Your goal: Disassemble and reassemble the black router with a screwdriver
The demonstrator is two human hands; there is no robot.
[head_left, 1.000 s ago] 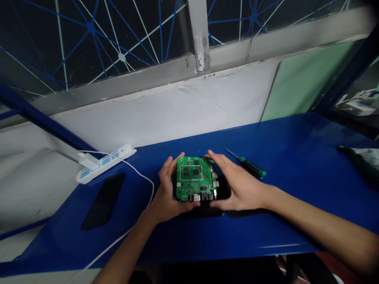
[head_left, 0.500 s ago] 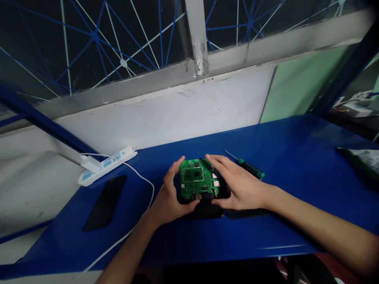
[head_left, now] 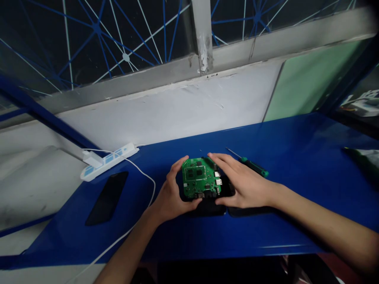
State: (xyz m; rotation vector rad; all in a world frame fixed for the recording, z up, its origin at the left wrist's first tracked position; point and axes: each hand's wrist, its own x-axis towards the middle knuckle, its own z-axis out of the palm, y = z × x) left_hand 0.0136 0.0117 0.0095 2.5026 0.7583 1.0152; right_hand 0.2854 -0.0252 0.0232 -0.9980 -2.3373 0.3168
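A green circuit board [head_left: 195, 182] with metal ports along its right and lower edges is held between both hands, over the blue tabletop. My left hand [head_left: 174, 191] grips its left side, fingers at the far corner and thumb at the near edge. On the opposite side, my right hand [head_left: 244, 181] curves around the board, fingertips at the far right corner and thumb near the lower right. Below the board lies a black flat piece [head_left: 207, 209], largely covered. A second black piece [head_left: 248, 212] rests under my right hand, partly hidden.
Behind my right hand lies a screwdriver [head_left: 253, 166] with a green and black handle. A black phone [head_left: 108, 199] is on the left of the blue table [head_left: 189, 240]. Near it are a white power strip [head_left: 111, 159] and a white cable [head_left: 149, 177]. The wall stands behind.
The whole view has shifted slightly, so things appear a little further right and mostly higher. Both hands keep their hold on the circuit board, with hardly any other movement.
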